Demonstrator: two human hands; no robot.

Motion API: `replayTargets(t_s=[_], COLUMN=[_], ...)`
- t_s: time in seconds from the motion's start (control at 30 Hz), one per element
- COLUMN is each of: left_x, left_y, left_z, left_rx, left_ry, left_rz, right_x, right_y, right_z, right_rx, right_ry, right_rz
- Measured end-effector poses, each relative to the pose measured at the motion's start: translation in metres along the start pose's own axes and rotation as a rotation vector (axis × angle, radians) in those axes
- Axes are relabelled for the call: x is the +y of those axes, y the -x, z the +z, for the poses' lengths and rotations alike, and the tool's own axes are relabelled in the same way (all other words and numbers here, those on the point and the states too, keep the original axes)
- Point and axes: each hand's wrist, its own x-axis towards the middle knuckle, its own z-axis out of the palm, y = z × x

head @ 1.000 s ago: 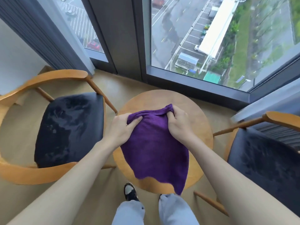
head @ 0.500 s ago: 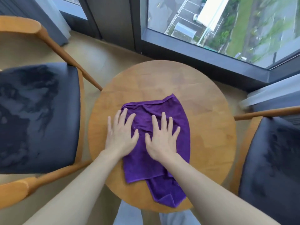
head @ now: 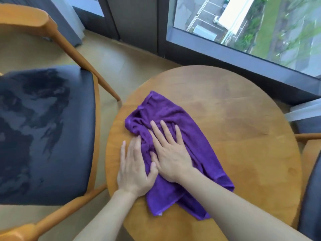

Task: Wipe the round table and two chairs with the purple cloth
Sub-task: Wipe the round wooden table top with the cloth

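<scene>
Pale wooden flooring (head: 121, 63) ran beneath a round, warm-toned wooden worktop (head: 243, 136) set close under a dark-framed window (head: 225, 54). On that worktop the right hand (head: 171, 154) lay flat, fingers straight and slightly spread, palm pressed down on the purple terry cloth (head: 196, 141). The left hand (head: 134, 168) lay flat just beside it, fingers straight and together; its thumb side rested on the cloth's left edge while its outer fingers lay on bare wood. Neither hand curled round the fabric.

The cloth was bunched into folds ahead of the fingers, near the worktop's left rim, and stretched flatter toward the person, its near corner stopping short of the near rim. All of it stayed on the wood. To the right of the cloth and beyond it, a broad stretch of bare wood ran out to the far and right rims.

Just left of the worktop stood a wooden armchair with a dark cushioned seat (head: 45, 133); its slanted arm support came down nearly to the worktop's left rim, leaving a narrow strip of floor between seat and worktop. On the right, a second wooden chair with a dark seat (head: 311, 197) sat tight against the right rim, mostly cut off by the picture's edge.
</scene>
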Motion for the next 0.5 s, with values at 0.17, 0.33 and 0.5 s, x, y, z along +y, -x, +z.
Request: replayTargets(t_s=[0.17, 0.33, 0.5], left_x=[0.0, 0.002, 0.005], left_y=[-0.006, -0.002, -0.004], left_z=[0.009, 0.007, 0.007], left_rx=[0.019, 0.056, 0.03], left_ry=[-0.041, -0.039, -0.092], left_rz=[0.029, -0.018, -0.003], right_x=[0.046, 0.008, 0.088], right_y=[-0.043, -0.055, -0.052], right_z=[-0.019, -0.01, -0.032], right_rx=[0.057, 0.044, -0.025], right_ry=[0.028, 0.018, 0.058], right_rz=[0.195, 0.064, -0.165])
